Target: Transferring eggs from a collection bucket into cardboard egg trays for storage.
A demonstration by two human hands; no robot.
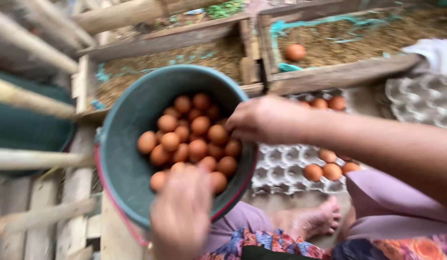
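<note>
A big green bucket (132, 159) sits in the middle, tilted a little toward the person. It holds a heap of brown eggs (192, 137), piled mostly on its right side.

The left hand (181, 212) is at the near rim of the bucket, just over the closest eggs. It looks blurry, and its fingers point down into the bucket. I cannot tell if they are pinching an egg or not.

The right hand (264, 118) comes in from the right, over the far right rim of the bucket. Its fingers are curled together, right next to the top eggs. I cannot tell if an egg is inside them.

Just beside the bucket, under the right arm, lies a grey egg tray (281, 166). A few brown eggs sit in its cups, and many cups are bare. Another grey tray (421, 98) lies farther right.

Behind the bucket are wooden nest boxes (339, 72) with straw in them. One lone egg (295, 52) rests in the right box.

A bare foot (312, 219) rests on the floor below the tray.
</note>
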